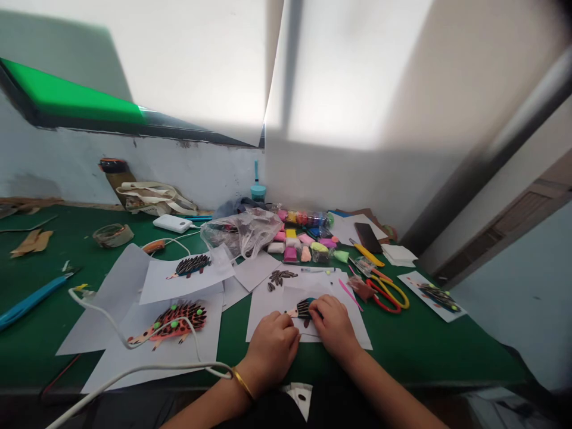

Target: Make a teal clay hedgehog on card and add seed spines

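On white paper (353, 329) at the table's front lies a small hedgehog figure (304, 308) with a pale snout, blue clay and dark seeds on its back. My left hand (272, 345), a gold bracelet at its wrist, rests by the snout with its fingers curled; what they hold, if anything, is hidden. My right hand (333, 325) covers the figure's right end, fingers bent and pressed together on it. Just behind the figure is a small pile of striped seeds (281, 277). A pink strip tool (351, 295) lies beside the paper's right part.
Finished hedgehog pictures (179, 322) lie left, another (435, 297) at right. Scissors (388, 295), a yellow cutter (367, 253), clay packets (291, 253), a phone (367, 238) and a plastic bag (245, 232) sit behind. A white cable (134, 369) crosses the left front.
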Demonstrator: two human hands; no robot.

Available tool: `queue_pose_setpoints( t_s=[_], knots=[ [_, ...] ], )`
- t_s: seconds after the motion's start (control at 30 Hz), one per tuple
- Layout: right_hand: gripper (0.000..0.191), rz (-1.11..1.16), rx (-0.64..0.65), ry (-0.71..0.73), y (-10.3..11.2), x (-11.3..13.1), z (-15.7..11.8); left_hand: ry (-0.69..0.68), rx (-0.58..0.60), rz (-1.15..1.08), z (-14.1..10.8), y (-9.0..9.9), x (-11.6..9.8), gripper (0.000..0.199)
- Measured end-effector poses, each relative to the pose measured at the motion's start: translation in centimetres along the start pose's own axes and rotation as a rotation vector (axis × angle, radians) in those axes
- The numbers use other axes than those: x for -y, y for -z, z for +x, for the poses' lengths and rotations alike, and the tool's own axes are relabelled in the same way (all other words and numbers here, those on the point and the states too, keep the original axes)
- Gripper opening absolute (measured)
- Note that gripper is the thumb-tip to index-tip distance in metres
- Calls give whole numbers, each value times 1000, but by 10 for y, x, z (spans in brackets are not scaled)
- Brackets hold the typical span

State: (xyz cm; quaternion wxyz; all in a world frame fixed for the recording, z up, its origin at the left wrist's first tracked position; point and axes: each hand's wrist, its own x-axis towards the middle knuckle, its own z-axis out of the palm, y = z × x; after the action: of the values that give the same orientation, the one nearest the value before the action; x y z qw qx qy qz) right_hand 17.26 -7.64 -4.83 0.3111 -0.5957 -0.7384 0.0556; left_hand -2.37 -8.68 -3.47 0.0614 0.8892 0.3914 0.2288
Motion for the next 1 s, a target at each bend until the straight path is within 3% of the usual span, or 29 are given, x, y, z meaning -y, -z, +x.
queue_pose_setpoints(
  t_s=[0.37, 1.0],
  knots=[
    [7, 46, -6, -31, 3, -2, -1, 19, 15, -14, 0, 1, -1, 16],
    [15, -25, -13, 34, 3, 4, -1, 0, 1, 3, 0, 1, -1, 17]
  ],
)
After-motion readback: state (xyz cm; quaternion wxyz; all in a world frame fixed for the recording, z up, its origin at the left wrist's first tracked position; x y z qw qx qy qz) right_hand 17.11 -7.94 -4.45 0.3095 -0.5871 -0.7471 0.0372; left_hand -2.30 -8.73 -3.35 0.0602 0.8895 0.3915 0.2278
